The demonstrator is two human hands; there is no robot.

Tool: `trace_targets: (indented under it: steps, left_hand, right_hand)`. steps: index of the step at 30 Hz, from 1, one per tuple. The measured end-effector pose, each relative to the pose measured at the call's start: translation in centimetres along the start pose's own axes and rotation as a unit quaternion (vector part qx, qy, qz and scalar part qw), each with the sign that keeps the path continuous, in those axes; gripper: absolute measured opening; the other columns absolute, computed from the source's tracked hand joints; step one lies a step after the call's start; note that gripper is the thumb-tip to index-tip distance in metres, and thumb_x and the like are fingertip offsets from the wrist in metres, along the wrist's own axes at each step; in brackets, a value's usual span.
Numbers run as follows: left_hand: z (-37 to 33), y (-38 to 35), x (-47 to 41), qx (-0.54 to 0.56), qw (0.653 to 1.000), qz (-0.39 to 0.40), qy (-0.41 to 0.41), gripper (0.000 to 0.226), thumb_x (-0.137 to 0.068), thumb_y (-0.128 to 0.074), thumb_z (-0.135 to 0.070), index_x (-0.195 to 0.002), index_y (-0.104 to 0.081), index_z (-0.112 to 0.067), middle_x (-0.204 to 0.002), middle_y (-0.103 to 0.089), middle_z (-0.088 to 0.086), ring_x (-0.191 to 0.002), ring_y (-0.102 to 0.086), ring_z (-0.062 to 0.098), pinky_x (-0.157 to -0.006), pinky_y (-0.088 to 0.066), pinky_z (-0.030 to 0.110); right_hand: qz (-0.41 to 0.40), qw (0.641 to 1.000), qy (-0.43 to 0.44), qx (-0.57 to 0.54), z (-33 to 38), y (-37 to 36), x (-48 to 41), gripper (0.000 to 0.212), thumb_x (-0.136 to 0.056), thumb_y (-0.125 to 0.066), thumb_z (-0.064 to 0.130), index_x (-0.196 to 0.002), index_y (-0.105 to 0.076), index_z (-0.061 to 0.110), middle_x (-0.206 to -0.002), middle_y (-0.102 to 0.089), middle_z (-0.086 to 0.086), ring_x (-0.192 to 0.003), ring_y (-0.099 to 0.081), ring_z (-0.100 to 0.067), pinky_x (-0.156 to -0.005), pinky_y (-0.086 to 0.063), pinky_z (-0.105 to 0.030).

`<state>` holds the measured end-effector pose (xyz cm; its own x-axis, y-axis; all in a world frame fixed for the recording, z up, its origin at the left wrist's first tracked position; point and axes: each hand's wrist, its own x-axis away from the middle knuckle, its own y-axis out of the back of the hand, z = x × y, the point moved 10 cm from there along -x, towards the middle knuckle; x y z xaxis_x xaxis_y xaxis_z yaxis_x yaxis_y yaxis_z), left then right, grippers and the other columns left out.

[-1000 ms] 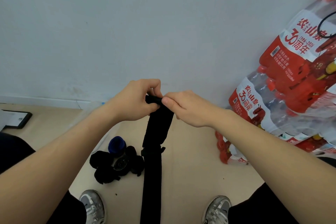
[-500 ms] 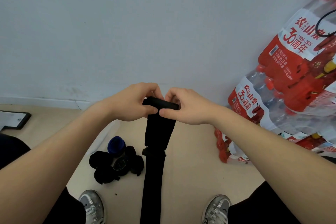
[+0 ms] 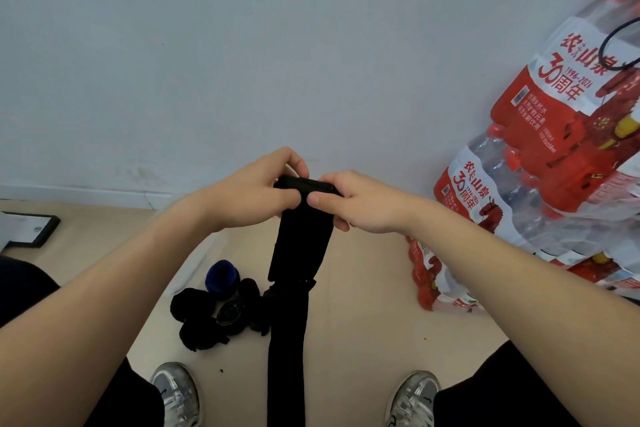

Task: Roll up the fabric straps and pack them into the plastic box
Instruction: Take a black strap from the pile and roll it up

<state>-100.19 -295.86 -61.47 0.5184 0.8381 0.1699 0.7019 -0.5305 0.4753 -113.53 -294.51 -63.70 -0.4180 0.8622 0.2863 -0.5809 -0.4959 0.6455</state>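
Black strap (image 3: 292,288), top end rolled, hanging mid-frame to bottom edge, pinched by left hand (image 3: 249,198) and right hand (image 3: 353,201).

The floor (image 3: 363,322) between the hanging strap (image 3: 287,340) and the packs of water bottles (image 3: 485,191) at its right edge is free for a hand. Left of the strap, a pile of rolled straps (image 3: 194,305) stands in the way. The wall (image 3: 242,62) closes the far edge.
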Motion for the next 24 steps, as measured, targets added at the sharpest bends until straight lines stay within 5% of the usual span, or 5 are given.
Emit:
trace_targets:
  steps: [4,8,12,17,24]
  left_hand:
    - [0.9,-1.0,0.3,0.011,0.997,0.051,0.053,0.022,-0.114,-0.05,-0.025,-0.121,-0.065,-0.011,-0.108,-0.077,0.009,-0.1,-0.078,0.023,-0.089,-0.066,0.038]
    - [0.6,-0.5,0.3,-0.002,1.0,0.019,0.016,0.011,-0.107,-0.065,-0.011,-0.117,-0.067,-0.01,-0.116,-0.074,0.012,-0.1,-0.078,0.025,-0.088,-0.067,0.043]
    - [0.1,0.4,0.3,0.008,1.0,-0.021,-0.019,0.021,-0.093,-0.079,0.002,-0.106,-0.074,-0.013,-0.112,-0.077,0.005,-0.09,-0.08,0.025,-0.084,-0.068,0.042]
    - [-0.2,0.7,0.2,-0.041,0.997,-0.046,-0.042,0.027,-0.08,-0.094,-0.01,-0.092,-0.073,-0.021,-0.098,-0.079,-0.002,-0.085,-0.077,0.015,-0.078,-0.062,0.029]
    - [0.9,-0.9,0.4,0.006,0.993,0.112,-0.023,0.028,-0.097,-0.075,0.002,-0.118,-0.077,-0.016,-0.114,-0.082,0.0,-0.107,-0.079,0.023,-0.097,-0.062,0.033]
  right_hand:
    - [-0.035,0.996,-0.001,0.081,0.2,0.3,0.2,0.025,-0.113,-0.05,0.041,-0.112,-0.058,0.016,-0.086,-0.063,0.004,-0.077,-0.061,-0.015,-0.068,-0.043,-0.033]
    - [-0.001,0.997,-0.016,0.077,-0.1,-0.4,0.4,0.032,-0.112,-0.052,0.044,-0.131,-0.054,0.018,-0.112,-0.064,0.0,-0.103,-0.062,-0.019,-0.082,-0.048,-0.035]
    - [0.037,0.998,-0.004,0.049,-0.2,-0.3,0.4,0.034,-0.108,-0.061,0.046,-0.12,-0.064,0.014,-0.102,-0.068,-0.003,-0.091,-0.062,-0.014,-0.081,-0.05,-0.036]
    - [0.0,0.991,0.019,0.134,0.1,0.7,0.3,0.018,-0.104,-0.069,0.04,-0.115,-0.063,0.028,-0.093,-0.064,0.013,-0.081,-0.061,-0.006,-0.066,-0.041,-0.024]
    - [0.04,0.983,0.017,0.178,-0.6,-1.1,0.8,0.019,-0.109,-0.061,0.033,-0.121,-0.05,0.024,-0.096,-0.056,0.011,-0.093,-0.059,-0.021,-0.077,-0.046,-0.04]
